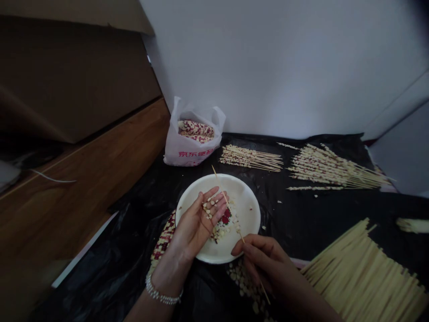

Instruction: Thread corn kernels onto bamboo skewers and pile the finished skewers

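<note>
My left hand (201, 221) is palm up over a white bowl (248, 197), its fingers partly spread. Several pale corn kernels (209, 206) lie on its palm and fingers. A thin wooden skewer (219, 184) is pinched between the thumb and fingers of my right hand (263, 257), at the bowl's right front edge. The skewer slants up and left, its tip beyond the fingers of my left hand. A few kernels seem to sit on its lower part, near my right fingers. More loose kernels lie in the bowl, around a red flower print (226, 216).
Behind the bowl stands a white plastic bag (187, 145) with corn cobs (197, 129). Kernel-threaded skewers lie in two piles (248, 158) (321, 167). Bare sticks (365, 273) fill the lower right. Loose kernels (246, 281) lie on black plastic sheeting (147, 197).
</note>
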`<state>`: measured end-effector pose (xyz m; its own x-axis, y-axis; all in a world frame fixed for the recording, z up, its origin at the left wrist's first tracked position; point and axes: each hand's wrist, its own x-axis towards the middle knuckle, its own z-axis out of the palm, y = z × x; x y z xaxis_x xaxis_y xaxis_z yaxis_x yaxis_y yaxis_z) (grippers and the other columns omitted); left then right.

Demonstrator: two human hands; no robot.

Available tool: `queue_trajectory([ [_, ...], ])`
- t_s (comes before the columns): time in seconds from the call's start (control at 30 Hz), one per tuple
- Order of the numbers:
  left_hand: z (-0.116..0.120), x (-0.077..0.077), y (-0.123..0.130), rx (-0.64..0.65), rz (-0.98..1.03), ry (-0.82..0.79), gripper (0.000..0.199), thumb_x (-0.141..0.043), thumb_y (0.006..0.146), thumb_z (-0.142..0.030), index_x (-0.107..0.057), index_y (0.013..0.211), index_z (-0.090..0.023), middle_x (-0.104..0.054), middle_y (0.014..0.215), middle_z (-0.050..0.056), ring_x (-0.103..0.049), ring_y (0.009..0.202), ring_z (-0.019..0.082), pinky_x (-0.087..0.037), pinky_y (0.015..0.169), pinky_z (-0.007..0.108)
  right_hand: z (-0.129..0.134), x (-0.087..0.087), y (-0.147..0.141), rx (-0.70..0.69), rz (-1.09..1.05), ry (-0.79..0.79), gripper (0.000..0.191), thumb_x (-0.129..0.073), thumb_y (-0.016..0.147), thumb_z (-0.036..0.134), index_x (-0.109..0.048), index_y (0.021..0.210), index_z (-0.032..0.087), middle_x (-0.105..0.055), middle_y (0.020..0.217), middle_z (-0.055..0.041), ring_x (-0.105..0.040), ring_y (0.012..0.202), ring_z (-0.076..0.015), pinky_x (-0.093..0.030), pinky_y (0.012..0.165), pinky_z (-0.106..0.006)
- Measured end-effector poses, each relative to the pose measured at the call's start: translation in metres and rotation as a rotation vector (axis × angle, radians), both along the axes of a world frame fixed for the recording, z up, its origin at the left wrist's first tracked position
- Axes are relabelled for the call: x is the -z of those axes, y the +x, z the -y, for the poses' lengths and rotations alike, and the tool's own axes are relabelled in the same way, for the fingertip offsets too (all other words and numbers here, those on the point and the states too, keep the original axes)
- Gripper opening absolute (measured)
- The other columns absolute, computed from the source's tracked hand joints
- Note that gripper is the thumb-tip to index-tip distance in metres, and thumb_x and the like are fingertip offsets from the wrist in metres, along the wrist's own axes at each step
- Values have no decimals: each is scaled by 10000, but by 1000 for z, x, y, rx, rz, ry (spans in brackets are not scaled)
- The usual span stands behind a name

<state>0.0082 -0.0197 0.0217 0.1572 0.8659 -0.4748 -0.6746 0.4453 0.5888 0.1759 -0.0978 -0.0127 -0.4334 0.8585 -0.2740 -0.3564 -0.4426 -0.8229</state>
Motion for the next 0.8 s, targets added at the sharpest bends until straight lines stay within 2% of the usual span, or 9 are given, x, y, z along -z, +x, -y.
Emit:
queue_trajectory([
  [0.17, -1, -2, -2, 8, 65, -23, 390, -411, 924, -183, -527, 1283, -85, -654, 1189, 180, -619, 1116, 250, -506, 951, 397, 0, -1, 0, -8, 11, 3, 249, -573, 932, 382, -721, 863, 194, -482, 406, 90, -263, 300, -15, -149, 316, -154],
  [0.43, 1, 3, -2, -15, 25, 22, 275, -503, 867, -78, -598, 1125, -90, -641, 1228, 173, -594, 1155, 256, -479, 992, 384, -1, -1, 0, -10, 24, -10, 265, -596, 915, 392, -719, 844, 169, -480, 404, 87, -275, 318, -22, -160, 335, -160],
  [0.57, -1, 4, -4, -81, 14, 29, 239, -494, 870, -70, -613, 1077, -79, -651, 1207, 188, -599, 1147, 261, -487, 985, 393, 1, -4, 0, -58, 12, -12, 276, -598, 912, 396, -724, 852, 159, -485, 407, 82, -304, 343, -25, -191, 356, -148],
  [0.67, -3, 4, -7, -149, -24, 59, 252, -510, 868, -66, -630, 1088, -90, -669, 1181, 173, -626, 1108, 241, -511, 957, 364, 3, -7, 1, -134, 10, -34, 274, -594, 912, 397, -718, 853, 160, -512, 417, 77, -283, 308, -22, -163, 314, -144],
  [0.8, -6, 4, -9, -244, -58, 68, 282, -552, 845, -35, -655, 1094, -119, -712, 1095, 121, -685, 979, 176, -558, 858, 251, 5, -10, 2, -234, -2, -67, 273, -598, 905, 407, -701, 848, 161, -550, 428, 72, -303, 268, -18, -187, 277, -130],
])
